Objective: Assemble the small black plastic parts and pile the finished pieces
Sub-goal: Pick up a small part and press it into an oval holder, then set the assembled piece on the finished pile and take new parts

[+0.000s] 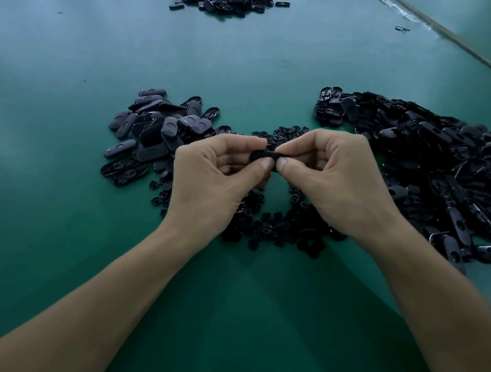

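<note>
Both hands meet above the middle of the green table (pixel 227 67). My left hand (pixel 213 177) and my right hand (pixel 330 171) pinch one small black oval part (pixel 262 155) between thumbs and forefingers, each at one end. Most of the part is hidden by the fingers. Under the hands lies a scatter of small round black inserts (pixel 275 228). A pile of oval pieces, many lying smooth side up (pixel 157 128), sits to the left. A larger heap of hollow oval shells (pixel 433 152) lies to the right.
Another pile of black parts (pixel 226 1) lies at the far side of the table. One loose black part (pixel 402 29) lies near the seam (pixel 433 32) where a second table adjoins at the right. Bare green surface stretches along the left side and near me.
</note>
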Tool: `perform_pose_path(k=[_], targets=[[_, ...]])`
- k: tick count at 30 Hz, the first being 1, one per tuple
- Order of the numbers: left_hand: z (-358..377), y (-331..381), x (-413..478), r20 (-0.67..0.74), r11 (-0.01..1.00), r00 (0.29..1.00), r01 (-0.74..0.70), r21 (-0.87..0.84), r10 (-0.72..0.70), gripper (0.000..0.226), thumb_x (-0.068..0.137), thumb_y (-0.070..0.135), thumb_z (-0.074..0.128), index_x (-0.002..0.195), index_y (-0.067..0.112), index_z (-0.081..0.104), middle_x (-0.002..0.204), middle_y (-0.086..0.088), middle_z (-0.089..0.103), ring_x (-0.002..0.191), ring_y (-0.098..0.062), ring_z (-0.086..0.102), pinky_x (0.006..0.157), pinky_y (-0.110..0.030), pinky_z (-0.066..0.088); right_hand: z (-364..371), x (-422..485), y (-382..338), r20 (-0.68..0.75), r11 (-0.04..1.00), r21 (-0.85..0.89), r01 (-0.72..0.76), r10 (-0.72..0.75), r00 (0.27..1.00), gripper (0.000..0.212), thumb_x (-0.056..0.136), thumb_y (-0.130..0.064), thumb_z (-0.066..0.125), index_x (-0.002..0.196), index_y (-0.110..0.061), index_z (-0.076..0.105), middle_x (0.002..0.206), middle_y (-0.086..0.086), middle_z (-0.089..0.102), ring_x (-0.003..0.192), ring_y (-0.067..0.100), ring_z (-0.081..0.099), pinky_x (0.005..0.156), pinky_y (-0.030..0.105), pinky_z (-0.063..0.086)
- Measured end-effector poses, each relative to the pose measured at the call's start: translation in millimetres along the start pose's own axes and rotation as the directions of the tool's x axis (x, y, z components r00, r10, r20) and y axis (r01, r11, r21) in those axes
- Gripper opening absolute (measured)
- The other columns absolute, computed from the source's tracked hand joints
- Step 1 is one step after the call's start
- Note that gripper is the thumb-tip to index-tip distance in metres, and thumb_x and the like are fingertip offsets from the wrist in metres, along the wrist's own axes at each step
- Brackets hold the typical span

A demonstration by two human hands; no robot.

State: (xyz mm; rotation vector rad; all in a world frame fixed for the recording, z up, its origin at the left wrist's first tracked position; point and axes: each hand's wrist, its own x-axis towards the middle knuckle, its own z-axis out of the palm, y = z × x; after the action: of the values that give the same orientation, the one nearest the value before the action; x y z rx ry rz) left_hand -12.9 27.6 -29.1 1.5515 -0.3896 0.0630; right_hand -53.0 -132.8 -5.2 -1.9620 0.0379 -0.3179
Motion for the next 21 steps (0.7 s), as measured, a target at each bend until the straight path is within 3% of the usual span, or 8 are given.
perform_pose_path(k=[7,21], targets=[[-1.0,1.8,0.0,-0.025,0.997,0.999,0.02,-0.072,-0.022,0.022,0.076,0.003,0.084,0.089,0.018,0.077,0.081,-0.007,0.077,0.07,-0.017,0.072,0.068,-0.025,0.06,-4.6,0.7,-3.0,0.054,0.996,0.091,-0.015,0.01,0.998,0.015,0.085,-0.009,0.075,0.082,-0.024,0.073,0.069,-0.009,0.073,0.063,0.001,0.065,0.063,0.018,0.051],[1.1,-0.5,-0.3,-0.036,0.998,0.998,-0.058,-0.029,0.057,0.019,0.079,0.003,0.079,0.09,0.018,0.074,0.075,0.001,0.075,0.064,-0.012,0.07,0.065,-0.028,0.06,-3.4,0.8,-3.8,0.049,0.998,0.064,-0.019,0.016,0.999,0.013,0.089,-0.013,0.074,0.088,-0.026,0.076,0.075,-0.006,0.076,0.067,0.006,0.07,0.061,0.018,0.051]])
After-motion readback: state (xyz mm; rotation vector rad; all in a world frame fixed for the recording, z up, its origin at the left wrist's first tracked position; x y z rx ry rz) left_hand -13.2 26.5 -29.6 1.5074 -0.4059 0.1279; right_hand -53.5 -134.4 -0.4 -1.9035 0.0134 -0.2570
